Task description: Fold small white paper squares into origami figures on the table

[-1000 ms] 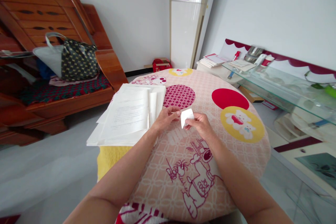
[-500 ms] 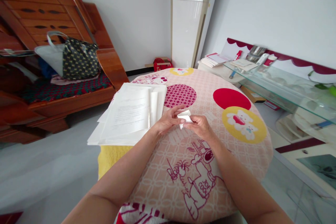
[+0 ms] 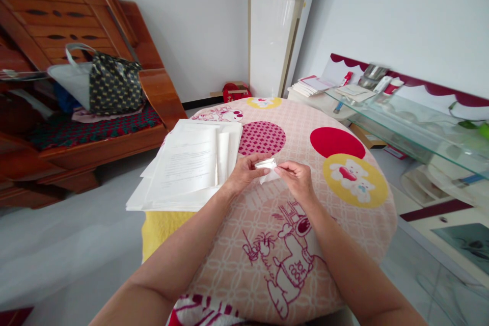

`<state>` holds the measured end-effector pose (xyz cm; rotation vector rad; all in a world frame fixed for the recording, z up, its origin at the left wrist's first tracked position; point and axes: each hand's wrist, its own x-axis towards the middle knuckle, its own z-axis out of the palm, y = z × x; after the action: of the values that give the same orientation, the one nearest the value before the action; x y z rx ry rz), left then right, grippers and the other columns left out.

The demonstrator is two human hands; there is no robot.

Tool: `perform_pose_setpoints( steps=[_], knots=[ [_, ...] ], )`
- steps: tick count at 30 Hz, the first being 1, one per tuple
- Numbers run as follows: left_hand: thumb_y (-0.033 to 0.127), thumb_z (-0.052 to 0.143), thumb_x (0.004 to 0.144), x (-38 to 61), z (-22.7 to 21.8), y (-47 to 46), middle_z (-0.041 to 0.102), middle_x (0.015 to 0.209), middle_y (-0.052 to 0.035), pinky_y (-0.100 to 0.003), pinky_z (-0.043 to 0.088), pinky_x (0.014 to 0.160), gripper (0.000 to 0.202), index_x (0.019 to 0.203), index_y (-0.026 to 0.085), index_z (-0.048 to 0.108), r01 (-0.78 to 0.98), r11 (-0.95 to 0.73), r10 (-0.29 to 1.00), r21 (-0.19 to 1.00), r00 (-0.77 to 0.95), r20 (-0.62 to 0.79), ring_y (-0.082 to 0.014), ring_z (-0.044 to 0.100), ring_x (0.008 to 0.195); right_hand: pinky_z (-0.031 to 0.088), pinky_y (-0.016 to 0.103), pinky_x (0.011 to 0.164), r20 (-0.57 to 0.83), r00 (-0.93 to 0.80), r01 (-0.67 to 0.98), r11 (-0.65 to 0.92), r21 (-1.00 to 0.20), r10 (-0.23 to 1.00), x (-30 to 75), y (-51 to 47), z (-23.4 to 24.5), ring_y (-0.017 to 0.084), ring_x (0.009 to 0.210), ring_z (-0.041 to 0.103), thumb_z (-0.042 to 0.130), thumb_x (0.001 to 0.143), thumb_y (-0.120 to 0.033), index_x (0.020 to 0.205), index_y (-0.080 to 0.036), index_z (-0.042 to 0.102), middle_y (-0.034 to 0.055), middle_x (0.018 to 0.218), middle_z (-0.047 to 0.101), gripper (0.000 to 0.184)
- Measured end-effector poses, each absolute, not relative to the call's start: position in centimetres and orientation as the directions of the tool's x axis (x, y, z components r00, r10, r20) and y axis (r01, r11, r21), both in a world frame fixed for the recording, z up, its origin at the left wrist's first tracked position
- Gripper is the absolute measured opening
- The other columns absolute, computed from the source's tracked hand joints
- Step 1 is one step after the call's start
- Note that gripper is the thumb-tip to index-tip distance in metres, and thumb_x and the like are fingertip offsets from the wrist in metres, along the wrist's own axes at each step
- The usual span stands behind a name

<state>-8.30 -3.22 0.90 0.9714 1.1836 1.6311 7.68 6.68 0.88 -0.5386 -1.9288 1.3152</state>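
Note:
Between my two hands is a small folded piece of white paper (image 3: 269,175), held just over the table. My left hand (image 3: 246,171) grips its left side, thumb in front and fingers behind. My right hand (image 3: 297,178) pinches its right edge between thumb and fingertips. The paper shows several layers along its top, and a flap slants down below. To the left of my hands lies a stack of white sheets (image 3: 187,163), the top one printed with lines of text. A patterned pink cloth (image 3: 237,234) covers the round table under my forearms.
A wooden bench (image 3: 153,112) with a dark patterned bag (image 3: 114,84) stands at the left. On the right is a glass shelf (image 3: 412,127) bearing booklets, a cup and other small items. A tall white air conditioner (image 3: 269,41) and a red bag (image 3: 235,93) are behind the table.
The folded paper has turned in my hands, and its lower flap now hangs toward the right. My right hand has shifted slightly right, its fingertips at the paper's edge.

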Motion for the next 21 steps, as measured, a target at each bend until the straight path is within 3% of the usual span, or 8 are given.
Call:
perform_pose_setpoints(
  steps=[7, 21],
  knots=[
    [0.036, 0.087, 0.067, -7.89, 0.93, -3.30, 0.076, 0.090, -0.0062, -0.023, 0.050, 0.065, 0.038, 0.095, 0.014, 0.076, -0.221, -0.152, 0.932, 0.963, -0.356, 0.065, -0.0137, 0.066, 0.071, 0.041, 0.024, 0.053, 0.339, -0.605, -0.049, 0.392, -0.919, 0.720, 7.39, 6.49, 0.89, 0.012, 0.055, 0.052, 0.070, 0.077, -0.036, 0.068, -0.017, 0.068, -0.0007, 0.060, 0.062, 0.021],
    [0.031, 0.089, 0.064, -7.62, 0.66, -3.26, 0.077, 0.087, -0.0079, -0.024, 0.051, 0.066, 0.037, 0.095, 0.013, 0.077, -0.277, -0.151, 0.931, 0.949, -0.363, 0.042, -0.0145, 0.068, 0.070, 0.038, 0.023, 0.050, 0.329, -0.595, -0.036, 0.385, -0.922, 0.733, 7.44, 6.25, 0.85, 0.011, 0.052, 0.051, 0.069, 0.074, -0.028, 0.063, -0.017, 0.068, -0.0023, 0.056, 0.060, 0.015]
  ],
)
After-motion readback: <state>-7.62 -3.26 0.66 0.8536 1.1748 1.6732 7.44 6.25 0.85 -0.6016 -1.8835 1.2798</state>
